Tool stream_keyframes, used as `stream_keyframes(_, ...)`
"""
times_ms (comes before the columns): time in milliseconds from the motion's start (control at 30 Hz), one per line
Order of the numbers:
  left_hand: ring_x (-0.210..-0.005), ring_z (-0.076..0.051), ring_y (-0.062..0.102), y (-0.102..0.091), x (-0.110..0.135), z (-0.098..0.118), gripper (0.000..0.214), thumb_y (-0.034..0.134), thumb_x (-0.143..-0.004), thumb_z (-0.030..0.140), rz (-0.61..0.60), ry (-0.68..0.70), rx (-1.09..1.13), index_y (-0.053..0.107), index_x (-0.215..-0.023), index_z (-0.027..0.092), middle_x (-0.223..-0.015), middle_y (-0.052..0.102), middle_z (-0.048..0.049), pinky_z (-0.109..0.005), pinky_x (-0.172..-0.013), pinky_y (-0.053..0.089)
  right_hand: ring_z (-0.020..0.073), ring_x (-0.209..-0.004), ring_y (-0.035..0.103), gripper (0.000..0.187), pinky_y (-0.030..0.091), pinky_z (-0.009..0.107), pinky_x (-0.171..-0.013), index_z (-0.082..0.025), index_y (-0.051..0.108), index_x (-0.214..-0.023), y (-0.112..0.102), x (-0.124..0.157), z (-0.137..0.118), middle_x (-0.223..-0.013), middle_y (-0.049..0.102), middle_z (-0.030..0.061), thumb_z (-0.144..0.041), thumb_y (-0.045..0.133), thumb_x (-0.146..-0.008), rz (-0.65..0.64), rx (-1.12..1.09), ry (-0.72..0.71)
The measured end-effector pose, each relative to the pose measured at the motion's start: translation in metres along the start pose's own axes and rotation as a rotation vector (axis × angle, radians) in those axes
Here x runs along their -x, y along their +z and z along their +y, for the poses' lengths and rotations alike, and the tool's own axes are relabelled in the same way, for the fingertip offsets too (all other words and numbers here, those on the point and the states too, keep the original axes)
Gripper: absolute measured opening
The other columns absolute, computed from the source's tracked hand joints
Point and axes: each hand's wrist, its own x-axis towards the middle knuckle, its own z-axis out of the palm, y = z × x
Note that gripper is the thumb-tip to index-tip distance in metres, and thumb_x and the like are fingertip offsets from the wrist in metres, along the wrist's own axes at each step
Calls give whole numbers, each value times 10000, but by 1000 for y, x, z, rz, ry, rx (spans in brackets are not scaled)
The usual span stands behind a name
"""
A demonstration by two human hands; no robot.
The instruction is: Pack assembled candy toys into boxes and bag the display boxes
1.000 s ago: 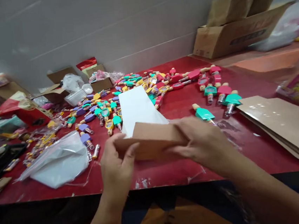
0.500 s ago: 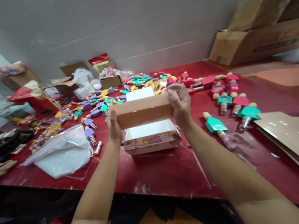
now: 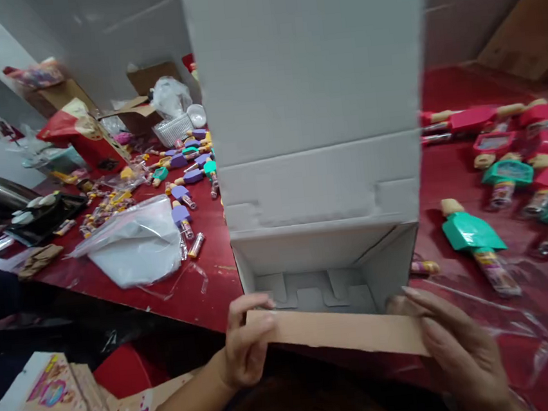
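A white-lined cardboard display box [image 3: 316, 162] stands open on the red table [image 3: 215, 295], right at the near edge, its tall white lid panel rising straight up and blocking much of the far view. Inside the box's shallow tray, die-cut white card tabs [image 3: 312, 295] lie across the floor; nothing else shows in there. The person's left hand [image 3: 246, 344] and right hand [image 3: 454, 343] both hold a tan flap [image 3: 339, 331] along the box's near side. The left fingers [image 3: 250, 314] sit together, curled over the flap's edge, and the right fingers [image 3: 432, 313] lie close together against its other end, clamping it.

To the right of the box lie teal and pink candy-tube toys [image 3: 473, 231], with purple ones [image 3: 180, 195] to the left beside a clear plastic bag [image 3: 135, 245]. Farther left, an opened cardboard carton [image 3: 137, 118] holds a clear plastic tray [image 3: 172, 131]. Flat printed box blanks [image 3: 56, 407] lie at near left, below the table.
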Motion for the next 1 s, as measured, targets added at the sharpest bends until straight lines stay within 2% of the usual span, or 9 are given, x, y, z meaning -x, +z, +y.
stream_keyframes(133, -1173, -264, 442, -12, -12, 7, 276, 379, -945, 287, -158, 109, -463, 575, -1088, 155, -1126, 514, -141, -406, -932, 433, 220, -912, 593, 223, 514, 345, -734, -273, 561, -1105, -4, -24, -14, -1000, 608, 47, -221, 406, -953, 8, 56, -99)
stream_keyframes(233, -1003, -204, 515, -19, -29, 11, 226, 477, -921, 311, -224, 169, -651, 626, -1017, 171, -944, 628, -64, -398, -1045, 273, 253, -1007, 539, 142, 475, 407, -837, -208, 546, -1053, -2, -41, -24, -1013, 547, 79, -181, 491, -925, 103, 228, -369)
stream_keyframes(333, -824, -146, 572, -15, -43, 13, 125, 514, -906, 181, -293, 148, -684, 626, -958, 161, -829, 669, -2, -374, -1029, 211, 233, -885, 551, 37, 474, 382, -832, -148, 562, -929, 3, -52, -31, -873, 561, 68, -127, 569, -899, -7, 475, -655)
stream_keyframes(500, -744, -132, 575, 5, -56, 8, 135, 473, -892, 96, -328, 140, -715, 595, -891, 155, -804, 656, 5, -357, -947, 296, 232, -761, 536, 266, 474, 349, -621, -100, 562, -909, 14, -65, -34, -854, 570, 119, -132, 306, -976, -209, 673, -544)
stream_keyframes(600, -738, -134, 547, 15, -55, 0, 132, 469, -878, 85, -259, 214, -537, 588, -893, 141, -773, 624, -16, -322, -885, 426, 240, -767, 547, 159, 453, 361, -633, -114, 549, -894, 20, -62, -32, -833, 578, 105, -121, 400, -947, -115, 644, -579)
stream_keyframes(667, -761, -133, 536, 20, -52, -4, 70, 533, -859, 130, -110, 319, -450, 600, -870, 150, -752, 593, -12, -307, -869, 480, 238, -775, 565, 66, 451, 372, -669, -124, 552, -914, 21, -54, -31, -825, 594, 91, -94, 494, -905, -10, 617, -635)
stream_keyframes(800, -808, -118, 517, 26, -50, -9, 133, 586, -845, 247, 94, 596, -372, 616, -720, 212, -805, 545, 4, -264, -852, 525, 229, -818, 598, 154, 469, 375, -741, -148, 587, -940, 20, -37, -29, -846, 620, 70, -40, 582, -831, 122, 581, -697)
stream_keyframes(867, -782, -129, 537, 26, -55, -9, 223, 515, -885, 307, 24, 565, -369, 608, -712, 201, -788, 559, -10, -270, -812, 545, 223, -817, 604, 165, 479, 365, -739, -150, 592, -949, 19, -33, -28, -847, 628, 69, -36, 582, -829, 125, 588, -679)
stream_keyframes(1000, -662, -152, 594, 18, -68, -14, 318, 370, -934, 324, -297, 344, -494, 587, -786, 144, -722, 631, -56, -291, -714, 557, 208, -762, 612, 160, 484, 357, -714, -144, 596, -965, 15, -33, -25, -821, 643, 68, -49, 578, -837, 97, 596, -649)
